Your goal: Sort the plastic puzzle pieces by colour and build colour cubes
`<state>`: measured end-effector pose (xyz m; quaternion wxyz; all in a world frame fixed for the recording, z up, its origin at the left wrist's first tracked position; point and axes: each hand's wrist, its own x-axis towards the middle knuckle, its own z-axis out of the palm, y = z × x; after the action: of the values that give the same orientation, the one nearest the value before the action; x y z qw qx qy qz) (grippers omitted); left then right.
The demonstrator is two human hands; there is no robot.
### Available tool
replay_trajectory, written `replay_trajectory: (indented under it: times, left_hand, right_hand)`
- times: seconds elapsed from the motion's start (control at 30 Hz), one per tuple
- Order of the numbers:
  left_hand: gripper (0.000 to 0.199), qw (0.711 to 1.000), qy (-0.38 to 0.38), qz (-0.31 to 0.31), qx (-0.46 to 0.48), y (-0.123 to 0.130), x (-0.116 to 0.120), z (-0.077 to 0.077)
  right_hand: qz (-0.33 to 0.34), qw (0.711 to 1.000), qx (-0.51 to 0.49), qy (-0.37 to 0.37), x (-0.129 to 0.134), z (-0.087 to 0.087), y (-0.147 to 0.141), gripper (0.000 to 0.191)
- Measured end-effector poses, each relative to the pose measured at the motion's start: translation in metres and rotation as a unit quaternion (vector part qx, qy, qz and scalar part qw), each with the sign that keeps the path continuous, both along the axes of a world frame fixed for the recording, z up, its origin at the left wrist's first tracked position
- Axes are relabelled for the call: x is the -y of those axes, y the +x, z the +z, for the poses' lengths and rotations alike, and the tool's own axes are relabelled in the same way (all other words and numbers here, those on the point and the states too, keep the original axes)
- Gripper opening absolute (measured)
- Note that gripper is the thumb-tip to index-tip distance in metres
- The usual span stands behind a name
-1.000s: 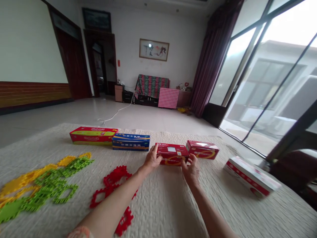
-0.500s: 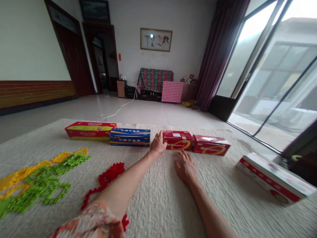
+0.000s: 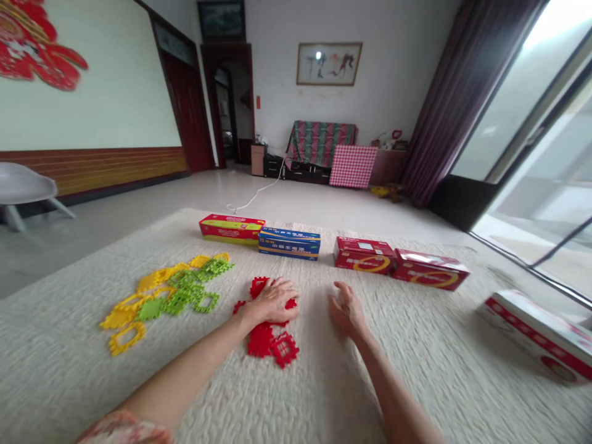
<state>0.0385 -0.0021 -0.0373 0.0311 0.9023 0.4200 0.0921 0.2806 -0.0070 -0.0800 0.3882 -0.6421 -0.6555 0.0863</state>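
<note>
My left hand [image 3: 276, 300] lies over the red interlocking plastic pieces [image 3: 260, 341], its fingers stretched out and spread on top of them. Part of the red pile is hidden under the palm. My right hand [image 3: 346, 308] hovers or rests just to the right, fingers loosely curved and apart, with nothing seen in it. Left of the red pile lie green pieces [image 3: 184, 290] and yellow pieces [image 3: 121, 317] of the same kind. Behind the hands stand a red and yellow-green box [image 3: 231, 230], a blue battery box [image 3: 289, 245] and two dark red boxes [image 3: 365, 255].
Everything lies on a cream quilted mat [image 3: 222, 388]. A white and red box [image 3: 536, 336] sits at the right. Beyond the mat are a white cord [image 3: 252, 200], a cloth-covered stand [image 3: 319, 143] and a pale chair [image 3: 25, 188].
My left hand has left the dark red box and moved back and down onto the red pieces. My right hand has stayed near the boxes. The view has turned left.
</note>
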Motion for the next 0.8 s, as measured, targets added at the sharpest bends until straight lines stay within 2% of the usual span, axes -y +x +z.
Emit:
replay_trajectory:
  times: [0.1, 0.17, 0.27, 0.33, 0.37, 0.43, 0.5, 0.6, 0.7, 0.8]
  left_hand:
    - [0.026, 0.999, 0.033, -0.008, -0.001, -0.031, -0.001, 0.0]
    - [0.022, 0.999, 0.043, -0.006, -0.012, -0.056, -0.005, 0.002]
    - [0.016, 0.997, 0.049, 0.061, -0.026, -0.093, -0.009, 0.01]
    - [0.017, 0.99, 0.064, 0.123, -0.016, -0.107, -0.007, 0.016]
    - [0.02, 0.988, 0.072, 0.134, 0.0, -0.109, -0.003, 0.019]
    - [0.027, 0.991, 0.08, 0.096, 0.046, -0.101, 0.012, 0.022]
    - [0.037, 0.993, 0.074, 0.011, 0.091, -0.081, 0.034, 0.02]
    - [0.051, 0.992, 0.054, -0.065, 0.091, -0.047, 0.07, 0.011]
    - [0.057, 0.994, 0.031, -0.064, 0.081, -0.026, 0.093, -0.002]
    - [0.046, 0.996, 0.033, -0.039, 0.079, -0.024, 0.101, -0.01]
  right_hand:
    - [0.022, 1.0, 0.01, 0.009, 0.021, -0.002, -0.053, 0.042]
    - [0.034, 0.999, 0.018, 0.011, 0.032, -0.003, -0.077, 0.04]
    - [0.052, 0.998, 0.016, 0.016, 0.041, -0.004, -0.094, 0.038]
    - [0.067, 0.998, -0.006, 0.021, 0.044, -0.004, -0.098, 0.037]
    - [0.072, 0.997, -0.021, 0.022, 0.045, -0.004, -0.099, 0.038]
    - [0.067, 0.996, -0.063, 0.024, 0.05, -0.003, -0.101, 0.04]
    - [0.038, 0.991, -0.12, 0.036, 0.057, -0.004, -0.103, 0.041]
    - [-0.026, 0.97, -0.233, 0.064, 0.072, -0.006, -0.105, 0.042]
    - [-0.068, 0.944, -0.315, 0.075, 0.084, -0.008, -0.102, 0.042]
    - [-0.069, 0.926, -0.364, 0.073, 0.087, -0.009, -0.098, 0.041]
